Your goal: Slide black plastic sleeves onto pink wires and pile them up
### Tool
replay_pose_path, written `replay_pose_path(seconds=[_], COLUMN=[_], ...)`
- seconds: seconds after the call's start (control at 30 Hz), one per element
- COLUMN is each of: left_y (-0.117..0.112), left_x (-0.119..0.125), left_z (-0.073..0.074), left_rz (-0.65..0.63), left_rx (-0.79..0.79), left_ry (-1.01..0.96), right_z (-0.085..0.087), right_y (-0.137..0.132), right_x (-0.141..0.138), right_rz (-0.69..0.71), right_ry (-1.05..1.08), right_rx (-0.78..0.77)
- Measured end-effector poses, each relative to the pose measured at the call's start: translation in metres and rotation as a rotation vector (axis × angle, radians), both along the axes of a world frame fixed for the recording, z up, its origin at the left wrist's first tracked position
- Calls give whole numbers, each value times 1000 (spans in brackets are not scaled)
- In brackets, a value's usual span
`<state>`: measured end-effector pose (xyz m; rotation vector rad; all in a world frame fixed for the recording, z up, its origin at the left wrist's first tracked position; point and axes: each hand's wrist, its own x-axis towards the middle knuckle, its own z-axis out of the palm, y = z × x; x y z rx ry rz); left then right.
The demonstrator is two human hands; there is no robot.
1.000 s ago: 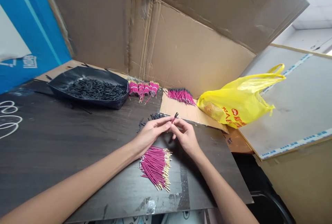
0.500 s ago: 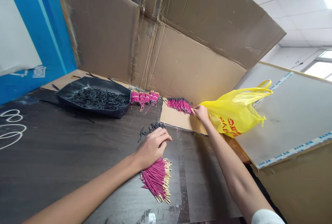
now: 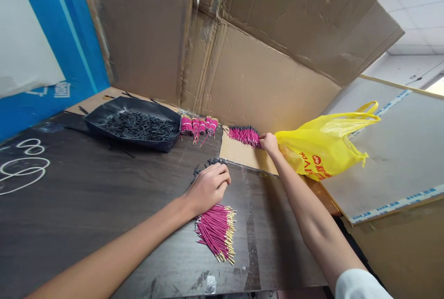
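Observation:
My left hand (image 3: 210, 186) is curled over a small pile of short black tubes (image 3: 215, 162), fingertips pressed together; whatever they pinch is hidden. Just below it lies a fanned bunch of pink wires (image 3: 215, 229) with gold tips on the right. My right hand (image 3: 269, 143) reaches out to the right end of a row of pink wires with black sleeves (image 3: 244, 136) on a cardboard sheet (image 3: 236, 152). Its fingers are closed on a pink wire at that end, largely hidden by the hand.
A black tray (image 3: 163, 144) full of short black tubes stands at the back left. Beside it sit several tied bundles of pink wires (image 3: 199, 125). A yellow plastic bag (image 3: 322, 146) is right of my right hand. Cardboard walls (image 3: 263, 72) close off the back; white cord (image 3: 26, 169) lies left.
My right hand has brought the pink wire with its black tip in against the row's right end. My left hand's fingers have curled in more over the black tubes. The view has shifted slightly.

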<state>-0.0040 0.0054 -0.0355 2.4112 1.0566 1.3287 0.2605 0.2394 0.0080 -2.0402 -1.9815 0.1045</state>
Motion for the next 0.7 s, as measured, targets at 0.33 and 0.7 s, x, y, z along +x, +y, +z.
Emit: replay_pose_path(seconds=[0.33, 0.7], left_y=[4, 33], left_x=[-3, -35], left_z=[5, 9], left_rz=[86, 525], left_rx=[-24, -180], left_ry=[10, -219], right_z=[7, -2], right_y=[-22, -137], right_x=[-3, -67], right_rz=[54, 648], right_ry=[-32, 70], right_rx=[79, 42])
